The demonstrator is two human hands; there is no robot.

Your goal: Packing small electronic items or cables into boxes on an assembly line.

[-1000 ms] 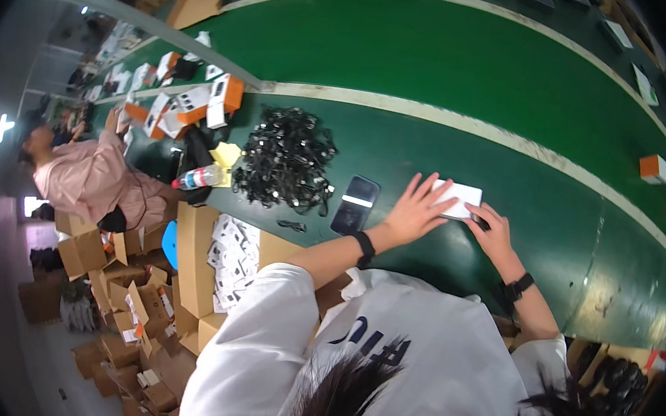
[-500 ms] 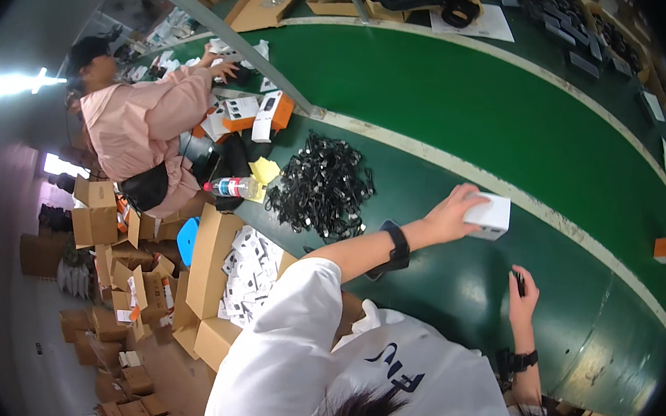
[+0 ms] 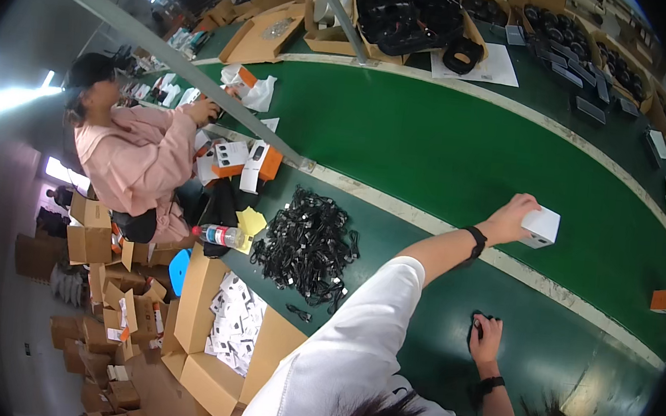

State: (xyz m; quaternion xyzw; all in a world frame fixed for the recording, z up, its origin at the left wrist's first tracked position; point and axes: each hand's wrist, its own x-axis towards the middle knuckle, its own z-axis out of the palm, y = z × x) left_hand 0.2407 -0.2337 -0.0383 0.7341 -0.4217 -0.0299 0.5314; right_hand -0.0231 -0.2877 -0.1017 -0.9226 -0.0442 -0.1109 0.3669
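Note:
Reaching across to the far side, my left hand grips a small white box from its left side, over the green conveyor belt. A black band sits on that wrist. Closer to my body, my right hand is low at the dark green worktop. Its fingers are curled round a small black object, too covered to name. To the left on the worktop lies a heap of black cables, with one coiled cable just in front of it.
A clear bottle lies beside yellow paper. An open carton holds white printed cards. A co-worker in pink stands left, near orange-and-white boxes. A metal post slants across; an orange-and-white box sits far right.
My left hand has carried the white box farther out, from above the worktop to over the belt. My right hand has shifted left and down to the worktop, fingers curled. The co-worker's arms have lowered.

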